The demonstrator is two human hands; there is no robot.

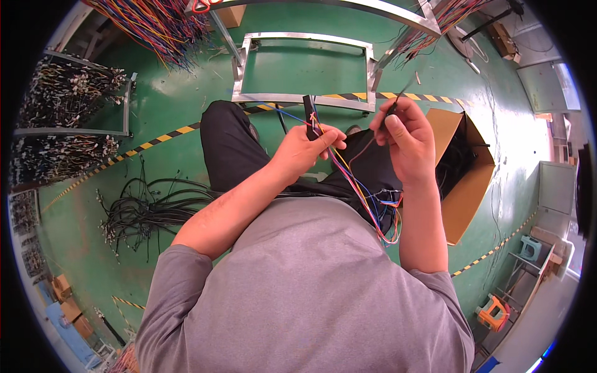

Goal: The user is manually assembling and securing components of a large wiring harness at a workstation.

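The left forearm slants up and inward from the lower left, and the left hand (306, 148) is turned side-on in front of the body, its thumb and fingers pinched around a bundle of coloured wires (352, 179) and the foot of a flat black piece (309, 110). The right forearm stands nearly upright, the right hand (409, 140) raised with its fingers curled and the thumb closed on a slim dark piece (391, 110) with a thin, blurred end pointing up. The bundle, of blue, yellow, red, white and pink strands, hangs from the left hand down over the lap to the right, looping near its lower end; one brownish wire bends up toward the right hand. The black piece sticks up above the left fingers. A gap separates the hands. Beyond them lies the lower bar of a metal frame (298, 98), with green floor (305, 69) showing inside it. An open cardboard box (467, 214) stands just beside the right forearm, its wall bounding that side.
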